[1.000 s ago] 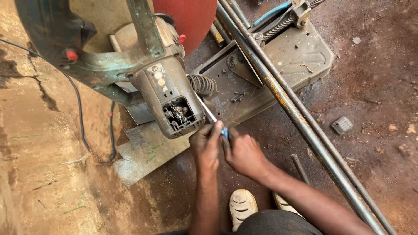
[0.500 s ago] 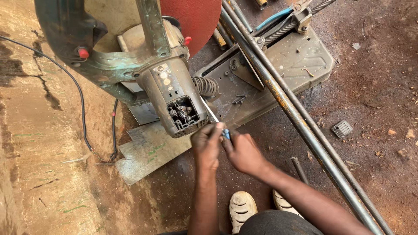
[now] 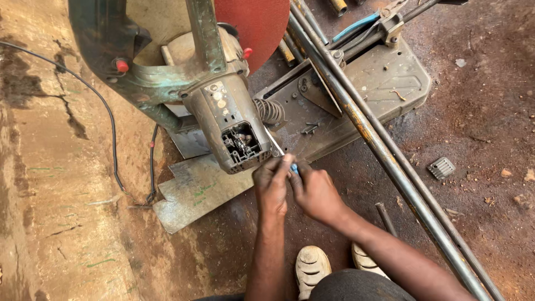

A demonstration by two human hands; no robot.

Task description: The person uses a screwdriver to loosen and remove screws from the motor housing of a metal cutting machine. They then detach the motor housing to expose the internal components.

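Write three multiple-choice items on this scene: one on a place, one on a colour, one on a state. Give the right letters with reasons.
1. Where does the small grey ribbed cover plate lie?
A. on the dirt floor right of the long rusty steel pipes
B. on the saw's grey metal base
C. in the left hand

2. What colour is the round cutting disc?
A. green
B. red
C. yellow

3. What state is the end of the grey motor housing in?
A. capped
B. taped over
C. open, with wiring showing

Answers:
1. A, it sits alone on dirt beyond the pipes.
2. B, the disc is plainly red.
3. C, the innards are bare near the left hand and right hand, which hold a blue-handled screwdriver.
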